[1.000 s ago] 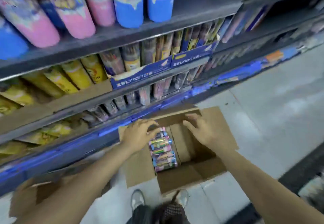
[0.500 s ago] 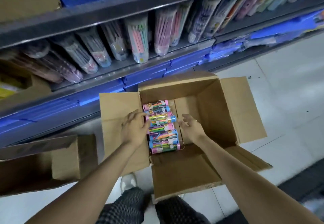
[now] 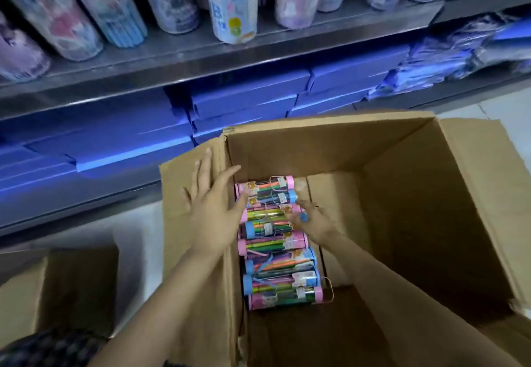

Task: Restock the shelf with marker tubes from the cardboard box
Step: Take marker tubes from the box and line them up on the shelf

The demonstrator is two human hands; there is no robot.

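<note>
Open brown cardboard box (image 3: 402,194) on the pale floor (image 3: 508,107), flaps folded outward, in front of the grey metal shelf (image 3: 201,59). Inside, against the left wall: a single column of clear plastic marker tubes (image 3: 275,240), lying on their sides, stacked touching one another. Each tube capped at both ends in pink or light blue; coloured markers visible through the clear walls; small printed labels and thin wire handles noted on several. Remainder of box interior bare cardboard.

Left hand (image 3: 212,211): fingers straight and spread, palm down over the left flap and box edge, thumb side touching the left caps of the upper tubes. Grip released; nothing held.

Right hand (image 3: 313,220): inside the box, at the right caps of the upper tubes, fingers bent toward them. Image blurred here; cannot tell whether grip is closed on a tube.

On the shelf: upright patterned tubes (image 3: 232,4). Below: stacked blue flat boxes (image 3: 244,102). Second cardboard box (image 3: 57,289) at lower left.
</note>
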